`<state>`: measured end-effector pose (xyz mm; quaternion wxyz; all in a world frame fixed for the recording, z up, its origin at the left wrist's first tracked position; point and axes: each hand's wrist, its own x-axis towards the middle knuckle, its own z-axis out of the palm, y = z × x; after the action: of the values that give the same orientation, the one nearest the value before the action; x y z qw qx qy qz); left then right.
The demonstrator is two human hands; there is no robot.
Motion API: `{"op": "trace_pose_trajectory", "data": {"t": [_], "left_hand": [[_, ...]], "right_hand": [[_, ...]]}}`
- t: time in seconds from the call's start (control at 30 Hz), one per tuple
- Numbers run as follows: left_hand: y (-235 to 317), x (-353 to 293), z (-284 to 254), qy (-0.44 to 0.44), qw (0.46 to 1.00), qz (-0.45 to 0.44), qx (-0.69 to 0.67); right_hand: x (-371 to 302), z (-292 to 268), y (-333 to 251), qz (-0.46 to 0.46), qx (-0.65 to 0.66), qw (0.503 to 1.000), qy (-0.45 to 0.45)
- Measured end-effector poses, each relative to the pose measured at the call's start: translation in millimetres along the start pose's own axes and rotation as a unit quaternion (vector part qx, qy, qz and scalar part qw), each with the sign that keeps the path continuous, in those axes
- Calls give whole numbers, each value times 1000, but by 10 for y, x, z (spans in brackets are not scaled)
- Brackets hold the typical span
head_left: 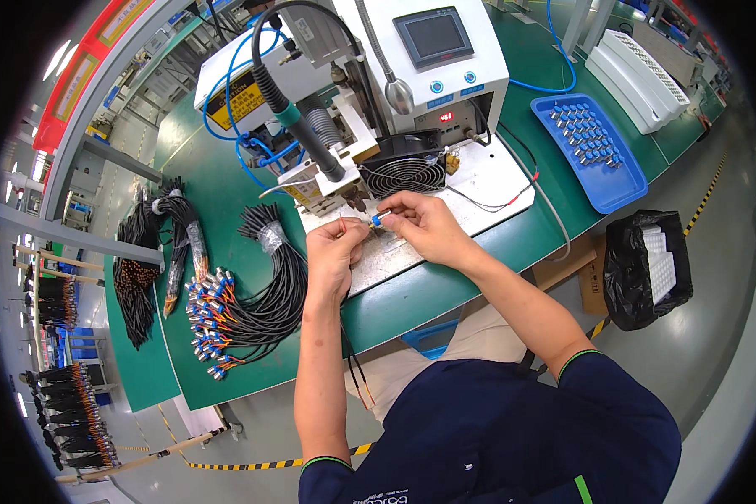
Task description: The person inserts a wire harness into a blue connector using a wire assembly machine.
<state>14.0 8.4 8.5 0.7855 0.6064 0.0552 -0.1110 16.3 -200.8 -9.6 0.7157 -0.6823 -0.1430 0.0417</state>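
Note:
In front of a white soldering machine (500,50), my two hands meet over its pale base plate (395,269). My right hand (424,225) pinches a small blue and silver connector (380,220) between thumb and fingers. Close beside it, my left hand (334,248) is closed on a thin black cable (351,349), whose orange-tipped other end hangs below the table edge. A short red wire end (342,224) sticks up from the left fingertips. Just above the hands sit the machine's soldering head (354,200) and a round black fan (407,175).
Left on the green table (395,319) lie bundled black cables (265,286), many with blue connectors (212,315). A blue tray (626,189) of loose connectors stands at right, near a white slotted rack (638,80). A black-bagged bin (622,277) stands beyond the table's right edge.

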Motion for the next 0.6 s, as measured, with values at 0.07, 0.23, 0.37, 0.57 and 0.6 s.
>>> {"op": "trace_pose_trajectory", "data": {"t": [0.07, 0.23, 0.37, 0.57, 0.6], "left_hand": [[-1, -4, -2, -1, 1000, 0, 0], [-15, -15, -66, -26, 999, 18, -18], [-23, -28, -153, -56, 990, -9, -128], [-70, -79, -137, -46, 996, 28, -72], [-69, -86, -141, -41, 997, 36, -58]], "right_hand": [[1, 2, 3, 1, 0, 1000, 1], [9, -13, 11, 18, -5, 1000, -5], [6, -20, 20, 15, 10, 1000, -9], [-6, -25, 40, 3, 24, 1000, -11], [-6, -21, 25, 8, 12, 1000, -13]]}}
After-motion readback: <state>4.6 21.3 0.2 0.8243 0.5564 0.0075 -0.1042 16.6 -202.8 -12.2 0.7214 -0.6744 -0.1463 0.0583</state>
